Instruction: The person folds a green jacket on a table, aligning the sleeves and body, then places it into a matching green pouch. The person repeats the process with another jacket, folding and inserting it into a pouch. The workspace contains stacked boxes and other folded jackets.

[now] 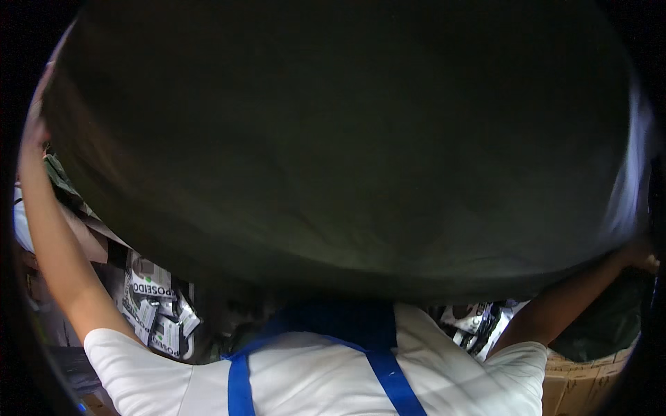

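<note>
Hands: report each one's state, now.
Left hand: at the left edge of the dark sheet; blurred, grip unclear.
Right hand: by its lower right edge; grip unclear.

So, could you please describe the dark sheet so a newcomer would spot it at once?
Start from the white shirt with blue straps at the bottom. Directly above it, the dark sheet fills most of the picture. It is nearly black, far larger than the printed packets at lower left.
</note>
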Action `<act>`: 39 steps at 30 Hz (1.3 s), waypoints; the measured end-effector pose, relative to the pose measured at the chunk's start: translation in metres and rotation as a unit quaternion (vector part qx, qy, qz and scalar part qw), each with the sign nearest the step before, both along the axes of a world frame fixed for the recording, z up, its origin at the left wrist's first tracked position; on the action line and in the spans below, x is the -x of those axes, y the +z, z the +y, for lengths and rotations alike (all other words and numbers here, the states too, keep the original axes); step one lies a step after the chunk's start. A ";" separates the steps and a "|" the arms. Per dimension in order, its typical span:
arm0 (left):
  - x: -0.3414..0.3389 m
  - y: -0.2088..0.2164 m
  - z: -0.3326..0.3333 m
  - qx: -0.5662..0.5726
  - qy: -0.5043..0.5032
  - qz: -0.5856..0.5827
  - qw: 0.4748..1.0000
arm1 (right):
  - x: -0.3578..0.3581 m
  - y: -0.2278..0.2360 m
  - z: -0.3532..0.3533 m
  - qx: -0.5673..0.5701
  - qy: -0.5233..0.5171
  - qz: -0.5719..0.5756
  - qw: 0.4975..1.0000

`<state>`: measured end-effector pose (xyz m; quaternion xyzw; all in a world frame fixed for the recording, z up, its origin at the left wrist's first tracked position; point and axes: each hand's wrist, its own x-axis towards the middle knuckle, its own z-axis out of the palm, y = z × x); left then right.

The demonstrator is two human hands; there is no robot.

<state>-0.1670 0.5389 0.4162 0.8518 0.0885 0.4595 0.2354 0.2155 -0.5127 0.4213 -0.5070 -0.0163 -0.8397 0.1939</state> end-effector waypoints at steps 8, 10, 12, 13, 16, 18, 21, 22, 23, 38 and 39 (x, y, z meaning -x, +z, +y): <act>-0.262 -0.030 -0.030 0.336 -0.080 -0.010 0.938 | -0.240 0.062 0.077 0.278 0.017 0.175 0.944; -0.363 -0.078 -0.122 0.323 -0.166 0.017 0.932 | -0.332 0.018 0.097 0.346 0.026 0.318 0.882; -0.427 -0.122 -0.153 0.229 0.017 0.298 0.927 | -0.388 -0.076 0.119 0.348 0.062 0.502 0.790; -0.426 -0.159 -0.126 0.116 0.049 0.278 0.952 | -0.366 -0.130 0.178 0.349 0.133 0.601 0.707; -0.381 -0.241 -0.137 0.150 0.066 0.316 0.935 | -0.229 -0.213 0.266 0.269 0.299 0.761 0.510; -0.320 -0.315 -0.128 0.064 0.074 0.350 0.931 | -0.144 -0.245 0.245 0.136 0.322 0.794 0.497; -0.225 -0.427 -0.130 0.233 0.229 0.436 0.839 | -0.120 -0.358 0.083 0.086 0.241 0.759 0.598; -0.189 -0.437 -0.153 0.399 0.225 0.373 0.807 | -0.094 -0.385 0.026 0.050 0.137 0.763 0.630; -0.158 -0.443 -0.166 0.510 0.225 0.347 0.754 | -0.066 -0.406 -0.004 0.030 0.037 0.784 0.619; -0.110 -0.404 -0.189 0.457 0.009 0.201 0.867 | -0.040 -0.427 -0.098 -0.267 0.152 0.817 0.488; -0.106 -0.377 -0.168 0.441 -0.025 0.178 0.879 | -0.058 -0.402 -0.063 -0.147 0.192 0.765 0.597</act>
